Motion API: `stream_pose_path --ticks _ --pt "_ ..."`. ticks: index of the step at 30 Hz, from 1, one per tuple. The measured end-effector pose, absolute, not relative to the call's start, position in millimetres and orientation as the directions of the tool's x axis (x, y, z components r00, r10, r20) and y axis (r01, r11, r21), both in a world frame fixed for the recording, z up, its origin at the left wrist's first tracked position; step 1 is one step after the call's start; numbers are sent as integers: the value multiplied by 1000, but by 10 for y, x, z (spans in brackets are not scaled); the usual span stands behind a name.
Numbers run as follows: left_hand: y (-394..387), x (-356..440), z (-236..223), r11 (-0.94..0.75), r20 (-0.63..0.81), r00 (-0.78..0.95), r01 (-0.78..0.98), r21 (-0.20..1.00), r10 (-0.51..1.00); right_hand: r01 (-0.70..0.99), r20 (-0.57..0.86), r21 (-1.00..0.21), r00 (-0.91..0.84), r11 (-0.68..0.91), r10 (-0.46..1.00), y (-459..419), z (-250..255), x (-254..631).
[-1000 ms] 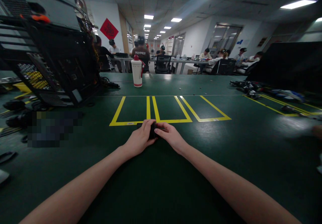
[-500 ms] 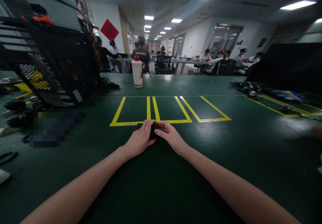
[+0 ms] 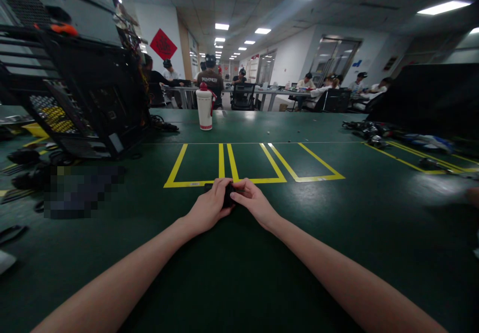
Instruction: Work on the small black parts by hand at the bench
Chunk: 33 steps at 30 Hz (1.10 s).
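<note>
Fingers (image 3: pixel 218 187) of both hands clamp the small black object (image 3: pixel 228 196) between them.

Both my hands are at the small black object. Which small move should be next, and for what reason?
I would perhaps steady the black object with the left hand and gently adjust the right hand. The left hand covers much of the object, while the right thumb and fingers are at its right side, so the right seems freer to move.
</note>
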<state>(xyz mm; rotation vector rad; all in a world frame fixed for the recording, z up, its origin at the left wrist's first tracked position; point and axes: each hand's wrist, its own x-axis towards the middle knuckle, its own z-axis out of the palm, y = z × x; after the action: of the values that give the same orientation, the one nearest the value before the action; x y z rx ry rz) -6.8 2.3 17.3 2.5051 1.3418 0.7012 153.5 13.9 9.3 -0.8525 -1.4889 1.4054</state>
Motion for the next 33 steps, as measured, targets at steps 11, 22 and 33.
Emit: stream_pose_path --ticks 11,22,33 --pt "53 -58 116 -583 359 466 716 383 809 -126 134 -988 -415 89 900 157 100 1548" --pt "40 -73 145 -571 333 468 731 374 818 -65 112 -993 -373 95 921 150 98 1542" --pt "37 -64 151 -584 348 475 725 365 808 -106 156 -987 -389 124 908 121 107 1536"
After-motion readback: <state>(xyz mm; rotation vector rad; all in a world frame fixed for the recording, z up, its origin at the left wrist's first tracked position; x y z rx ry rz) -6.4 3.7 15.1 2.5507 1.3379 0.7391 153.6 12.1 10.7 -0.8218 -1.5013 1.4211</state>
